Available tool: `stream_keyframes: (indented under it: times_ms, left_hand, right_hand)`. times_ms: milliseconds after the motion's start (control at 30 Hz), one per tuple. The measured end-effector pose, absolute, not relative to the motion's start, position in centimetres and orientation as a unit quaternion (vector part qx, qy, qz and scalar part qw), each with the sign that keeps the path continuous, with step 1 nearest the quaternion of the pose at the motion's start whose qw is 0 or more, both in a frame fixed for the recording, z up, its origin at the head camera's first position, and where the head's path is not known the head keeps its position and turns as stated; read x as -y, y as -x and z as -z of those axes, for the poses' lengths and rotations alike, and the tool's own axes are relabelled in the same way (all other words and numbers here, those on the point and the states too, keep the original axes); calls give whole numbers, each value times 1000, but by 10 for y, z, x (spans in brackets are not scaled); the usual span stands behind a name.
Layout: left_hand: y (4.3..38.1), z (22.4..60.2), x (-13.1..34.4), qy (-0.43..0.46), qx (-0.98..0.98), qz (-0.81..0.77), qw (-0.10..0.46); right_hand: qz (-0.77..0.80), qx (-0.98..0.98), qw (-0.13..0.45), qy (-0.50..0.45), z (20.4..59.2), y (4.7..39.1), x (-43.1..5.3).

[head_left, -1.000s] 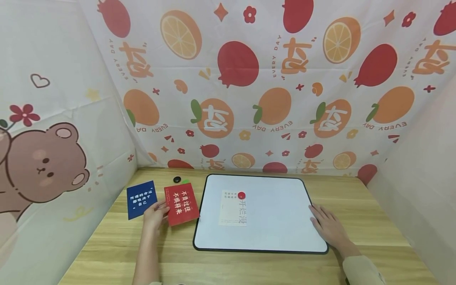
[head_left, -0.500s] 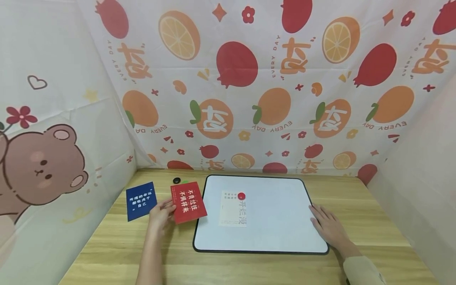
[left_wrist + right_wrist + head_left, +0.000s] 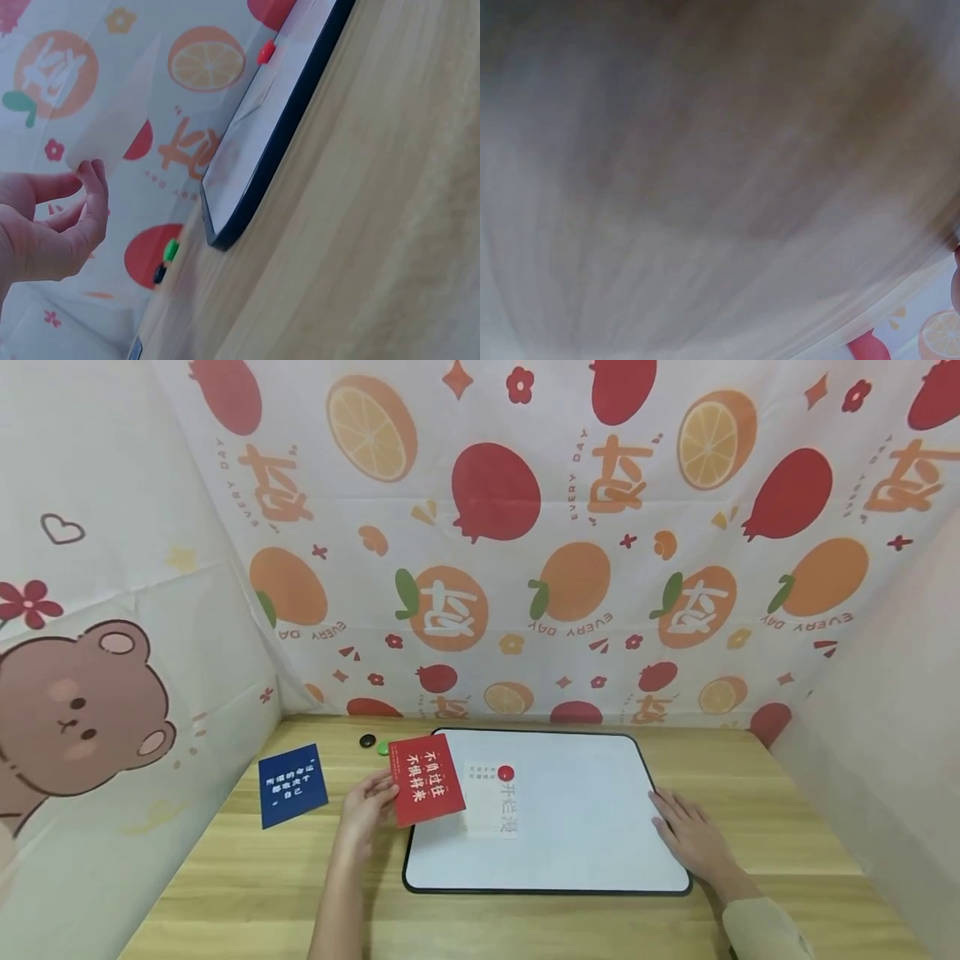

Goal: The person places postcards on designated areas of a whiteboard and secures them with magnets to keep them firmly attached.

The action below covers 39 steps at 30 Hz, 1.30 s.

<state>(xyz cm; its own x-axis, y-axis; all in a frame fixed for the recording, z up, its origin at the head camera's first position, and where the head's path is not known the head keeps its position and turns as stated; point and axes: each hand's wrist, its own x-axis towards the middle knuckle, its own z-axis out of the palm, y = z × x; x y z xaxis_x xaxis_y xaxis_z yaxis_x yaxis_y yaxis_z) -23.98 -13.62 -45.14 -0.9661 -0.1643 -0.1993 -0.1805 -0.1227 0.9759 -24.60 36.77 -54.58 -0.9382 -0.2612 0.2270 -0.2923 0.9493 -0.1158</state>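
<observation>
Between thumb and fingers, my left hand (image 3: pixel 367 810) pinches a red card (image 3: pixel 426 779) with white characters by its left edge. The card is raised over the left edge of a whiteboard (image 3: pixel 581 810) with a black rim. In the left wrist view the pale back of the card shows above the fingertips. A white card (image 3: pixel 489 810) lies on the board, with a round red magnet (image 3: pixel 506 773) at its top; the red card overlaps its left part in the head view. My right hand (image 3: pixel 692 835) rests on the board's right edge, fingers fairly straight.
A blue card (image 3: pixel 292 785) lies on the wooden table (image 3: pixel 525 927) at the left. Black (image 3: pixel 367 741) and green (image 3: pixel 383 748) round magnets sit behind the left hand, near the patterned curtain (image 3: pixel 510 635). The right wrist view is mostly blurred.
My left hand has carried the red card to the right, from beside the whiteboard to over its left edge. The green magnet shows more now. My right hand has stayed in place.
</observation>
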Motion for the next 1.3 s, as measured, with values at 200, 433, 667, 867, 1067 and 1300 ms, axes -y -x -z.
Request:
stream_keyframes:
  times_ms: [200,433,667,867,1067,1300]
  left_hand:
    - [236,455,128,125,-664,-737,4]
    - [232,453,121,126,-672,-730,1]
    - [233,447,104,102,-667,-738,-6]
    - [233,446,87,85,-667,-741,-1]
    - [236,445,71,73,-667,-741,5]
    - [241,446,55,58,-661,-748,15]
  right_hand:
    - [-76,982,96,-142,549,241,-366]
    - [-78,981,110,-141,551,237,-366]
    - [-81,980,116,-141,547,239,-365]
    - [-75,982,105,-137,547,243,-364]
    - [-74,982,107,-135,550,245,-368]
    - [-74,983,107,-133,545,244,-363]
